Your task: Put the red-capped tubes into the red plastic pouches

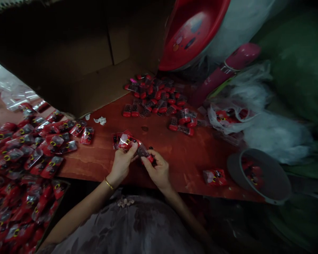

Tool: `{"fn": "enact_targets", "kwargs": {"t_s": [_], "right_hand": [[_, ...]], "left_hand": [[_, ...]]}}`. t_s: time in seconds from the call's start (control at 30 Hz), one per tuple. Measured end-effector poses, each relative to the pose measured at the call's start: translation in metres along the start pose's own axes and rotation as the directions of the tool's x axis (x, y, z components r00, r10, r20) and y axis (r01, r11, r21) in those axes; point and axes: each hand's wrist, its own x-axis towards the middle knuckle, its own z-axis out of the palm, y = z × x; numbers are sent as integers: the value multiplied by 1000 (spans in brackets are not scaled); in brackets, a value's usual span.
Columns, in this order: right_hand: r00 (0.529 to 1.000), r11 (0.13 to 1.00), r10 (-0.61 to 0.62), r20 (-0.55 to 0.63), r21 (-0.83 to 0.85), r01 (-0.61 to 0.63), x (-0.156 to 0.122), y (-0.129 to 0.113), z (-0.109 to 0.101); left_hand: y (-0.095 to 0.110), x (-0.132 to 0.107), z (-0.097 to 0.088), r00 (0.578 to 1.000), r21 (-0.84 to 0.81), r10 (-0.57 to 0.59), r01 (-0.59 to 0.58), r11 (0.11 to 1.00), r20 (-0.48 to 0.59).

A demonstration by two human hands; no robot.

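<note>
My left hand (122, 161), with a thin gold bangle on the wrist, pinches a small clear packet with a red printed card (127, 139) at the near edge of the red-brown table (180, 155). My right hand (157, 168) is closed on a small dark and red piece (147, 156) at the packet's open end. The two hands touch each other over the table edge.
A large heap of filled red packets (29, 158) covers the left side. Loose red and dark pieces (159, 98) lie at the table's far middle. A grey bowl (259, 176) and one packet (214, 176) sit at the right, near clear plastic bags (233, 116) and a red tub (193, 31).
</note>
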Motion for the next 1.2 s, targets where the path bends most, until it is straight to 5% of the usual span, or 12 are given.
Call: {"fn": "enact_targets", "kwargs": {"t_s": [0.3,0.53,0.83,0.93,1.0,1.1,1.2], "right_hand": [[1000,999,-11,11,-49,11,-2,-1,2],[983,967,164,81,183,-177,4,-7,4],[945,872,196,261,394,-290,8,-9,4],[980,930,184,70,310,-197,11,-2,3],[998,986,61,-31,155,-55,15,3,0],[977,978,-204,55,-21,205,23,5,-9],[925,922,-356,135,-108,371,26,6,-13]], "left_hand": [[0,2,-2,996,50,44,-48,998,75],[-2,-3,-4,964,180,120,-165,970,235],[7,0,-2,980,58,55,-67,996,189],[1,-6,-3,973,51,-26,15,999,231],[0,-9,-4,961,26,-128,125,992,246],[5,-11,-8,931,11,-241,248,969,274],[7,-10,-12,930,24,-238,241,970,279]]}}
